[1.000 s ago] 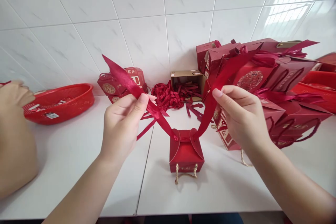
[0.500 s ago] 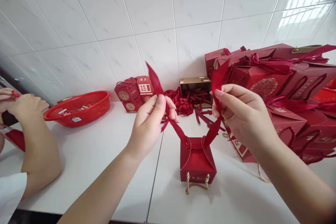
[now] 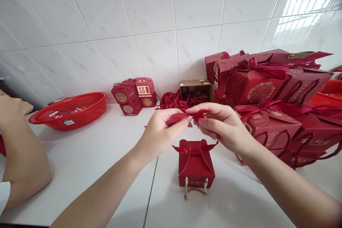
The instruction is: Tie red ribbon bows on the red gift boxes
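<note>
A small red gift box (image 3: 196,165) with curved top flaps and a rope handle stands on the white table (image 3: 88,160) in front of me. A red ribbon (image 3: 187,117) runs up from its top. My left hand (image 3: 160,133) and my right hand (image 3: 223,124) meet just above the box. Both pinch the ribbon ends, which cross between my fingertips. The ribbon's lower parts show at the box's top flaps.
A pile of finished red gift boxes (image 3: 269,96) with bows fills the right side. A cardboard box of loose ribbons (image 3: 195,92) and small red boxes (image 3: 135,96) stand by the tiled wall. A red basket (image 3: 71,110) sits at left, beside another person's arm (image 3: 18,149).
My hands have come down and together from holding the ribbon ends spread apart and high. The ends now cross above the box. The other person's arm has shifted at the left.
</note>
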Demonstrator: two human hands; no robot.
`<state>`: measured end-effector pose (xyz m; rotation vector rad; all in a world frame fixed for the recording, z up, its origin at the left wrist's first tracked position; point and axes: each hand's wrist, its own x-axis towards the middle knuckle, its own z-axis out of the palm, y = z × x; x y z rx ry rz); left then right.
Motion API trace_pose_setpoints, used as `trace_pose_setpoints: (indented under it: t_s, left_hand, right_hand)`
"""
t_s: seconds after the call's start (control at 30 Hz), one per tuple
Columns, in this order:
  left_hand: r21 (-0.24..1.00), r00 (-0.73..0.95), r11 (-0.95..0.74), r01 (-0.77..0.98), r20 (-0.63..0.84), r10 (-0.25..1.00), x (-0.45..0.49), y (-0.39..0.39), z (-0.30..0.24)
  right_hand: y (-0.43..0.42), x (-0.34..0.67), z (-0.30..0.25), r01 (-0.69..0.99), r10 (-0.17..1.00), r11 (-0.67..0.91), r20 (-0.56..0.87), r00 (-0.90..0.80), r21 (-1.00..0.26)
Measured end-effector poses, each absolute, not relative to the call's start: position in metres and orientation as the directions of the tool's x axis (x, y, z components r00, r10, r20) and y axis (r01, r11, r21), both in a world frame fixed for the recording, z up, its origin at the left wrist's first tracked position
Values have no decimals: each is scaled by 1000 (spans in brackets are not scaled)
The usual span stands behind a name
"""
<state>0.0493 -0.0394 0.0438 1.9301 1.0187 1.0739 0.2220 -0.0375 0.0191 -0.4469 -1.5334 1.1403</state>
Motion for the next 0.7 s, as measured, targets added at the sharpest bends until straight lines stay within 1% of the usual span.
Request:
trace_pose_setpoints:
  t_s: [0.1,0.17,0.23,0.3,0.33,0.4,0.47,0.53,0.6,0.63,0.7]
  left_hand:
    - [876,377,-407,258,296,877,44,-37,41]
    - [931,414,-331,154,243,877,41,-35,40]
    - [977,445,-208,44,168,880,39,-33,40]
    - [995,475,-88,-44,99,874,37,-31,40]
    - [996,489,-47,-74,78,869,36,-30,41]
    - [996,509,-7,-88,51,859,35,-30,41]
    - [999,520,-37,-37,51,853,34,-32,42]
    - [992,544,-118,40,77,835,34,-36,42]
    - [958,549,-247,147,129,825,34,-43,41]
    - [918,532,-337,212,181,827,34,-48,40]
    - [772,474,-530,351,342,812,35,-56,37]
  right_hand:
    - [-40,226,16,-186,723,596,622,-299,-782]
    - [-39,231,15,-75,629,730,711,-313,-679]
    - [-36,237,13,39,489,856,785,-381,-515]
    - [-33,242,10,152,357,934,807,-470,-324]
    - [-32,245,9,222,313,948,808,-500,-230]
    - [-30,248,5,374,258,926,811,-525,-53]
    - [-28,250,1,488,227,870,822,-523,70]
    - [-27,249,-3,528,208,842,837,-506,110]
    - [-28,247,-6,530,205,843,856,-475,92]
    - [-29,246,-7,525,211,848,869,-448,65]
    - [-33,244,-9,491,231,871,901,-368,-23]
